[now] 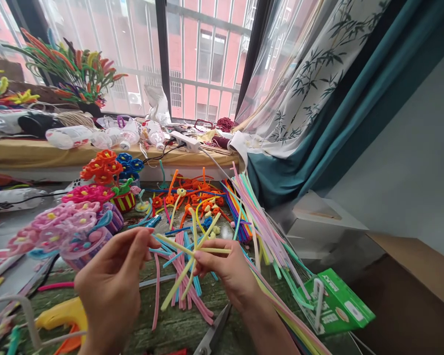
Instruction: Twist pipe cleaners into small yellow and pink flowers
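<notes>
Closest in, a **left hand** [111, 281] and a **right hand** [225, 268] hold a **star-shaped bundle of pale yellow pipe cleaners** [192, 251] in the air above the table. The **left fingers** [133, 244] are closed in a pinch on its outer stems, and the **right fingers** [207, 259] are pressed around its crossing point. Below lie **steel scissors** [212, 330], a **yellow glue gun** [61, 313] and **loose pink and blue pipe cleaners** [187, 291] on a **weathered green wooden tabletop** [177, 335].

To the right, a **clear sleeve with a green card header** [340, 301] holds **long pastel pipe cleaners** [266, 227]. To the left, a **round striped plastic tub** [85, 254] holds **pink pipe-cleaner flowers** [55, 224], while a **small red-and-yellow striped cup** [123, 201] holds **green pipe-cleaner stems** [120, 186]. Farther back, on the **mustard-covered windowsill** [29, 152], lie **clear plastic bottles** [68, 137], and a **dark pot** [89, 109] holds a **multicoloured pipe-cleaner bouquet** [70, 71].
</notes>
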A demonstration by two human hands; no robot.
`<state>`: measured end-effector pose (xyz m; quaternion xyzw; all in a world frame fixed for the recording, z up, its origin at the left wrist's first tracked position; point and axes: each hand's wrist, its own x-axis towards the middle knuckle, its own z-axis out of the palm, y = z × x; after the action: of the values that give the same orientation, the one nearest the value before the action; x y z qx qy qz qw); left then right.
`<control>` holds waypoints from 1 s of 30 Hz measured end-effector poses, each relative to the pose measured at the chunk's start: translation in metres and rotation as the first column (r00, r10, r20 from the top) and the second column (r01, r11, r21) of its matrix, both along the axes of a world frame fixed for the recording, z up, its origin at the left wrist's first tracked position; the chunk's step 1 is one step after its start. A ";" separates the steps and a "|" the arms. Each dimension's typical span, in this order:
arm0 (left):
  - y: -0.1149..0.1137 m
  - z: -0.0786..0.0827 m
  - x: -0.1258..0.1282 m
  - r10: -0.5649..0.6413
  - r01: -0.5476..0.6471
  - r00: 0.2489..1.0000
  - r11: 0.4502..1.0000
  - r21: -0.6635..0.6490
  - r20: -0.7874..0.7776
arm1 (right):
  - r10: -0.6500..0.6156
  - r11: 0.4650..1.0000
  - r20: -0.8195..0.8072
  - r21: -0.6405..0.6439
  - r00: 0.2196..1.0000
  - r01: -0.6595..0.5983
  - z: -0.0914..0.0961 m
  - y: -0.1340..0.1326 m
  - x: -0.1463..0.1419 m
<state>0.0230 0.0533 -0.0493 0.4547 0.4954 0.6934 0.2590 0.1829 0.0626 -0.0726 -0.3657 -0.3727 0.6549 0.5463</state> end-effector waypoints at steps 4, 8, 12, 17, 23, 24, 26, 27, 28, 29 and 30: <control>0.007 -0.002 -0.007 -0.042 0.040 0.999 0.992 -0.124 -0.012 | -0.047 0.999 0.010 -0.023 0.999 0.048 -0.004 0.004 0.002; 0.012 -0.001 -0.010 -0.253 0.207 0.940 0.956 -0.209 -0.230 | -0.046 0.999 0.015 -0.006 0.999 0.046 -0.006 0.005 0.003; 0.011 0.001 -0.008 -0.453 0.409 0.867 0.885 -0.221 -0.210 | -0.021 1.000 0.030 -0.007 0.999 0.021 -0.005 0.005 0.004; 0.010 0.001 -0.007 -0.513 0.482 0.836 0.857 -0.183 -0.195 | 0.005 1.000 0.044 -0.001 0.999 -0.005 0.001 0.003 0.004; 0.011 0.001 -0.007 -0.598 0.599 0.729 0.793 -0.113 -0.335 | 0.010 1.000 0.040 -0.011 0.999 -0.010 0.003 0.003 0.003; 0.011 0.001 -0.007 -0.604 0.615 0.715 0.783 -0.093 -0.352 | 0.010 1.000 0.035 -0.012 0.999 -0.009 0.002 0.003 0.004; 0.010 0.001 -0.008 -0.594 0.614 0.726 0.787 -0.061 -0.347 | 0.034 0.999 0.000 -0.017 0.999 -0.034 0.001 0.003 0.007; 0.009 0.001 -0.008 -0.579 0.598 0.746 0.800 -0.052 -0.327 | 0.062 0.998 -0.033 -0.025 0.997 -0.063 0.001 0.003 0.009; 0.008 0.000 -0.008 -0.557 0.572 0.774 0.819 -0.046 -0.301 | 0.100 0.994 -0.078 -0.035 0.992 -0.103 0.001 0.003 0.011; 0.007 -0.001 -0.009 -0.531 0.542 0.802 0.839 -0.040 -0.274 | 0.146 0.987 -0.126 -0.046 0.981 -0.152 0.001 0.002 0.013; 0.007 -0.002 -0.009 -0.508 0.517 0.826 0.855 -0.032 -0.245 | 0.191 0.977 -0.173 -0.057 0.966 -0.204 0.002 0.002 0.014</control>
<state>0.0136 0.0599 -0.0515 0.6572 0.3707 0.5458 0.3644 0.1971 0.0643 -0.0708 -0.2908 -0.3358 0.7477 0.4935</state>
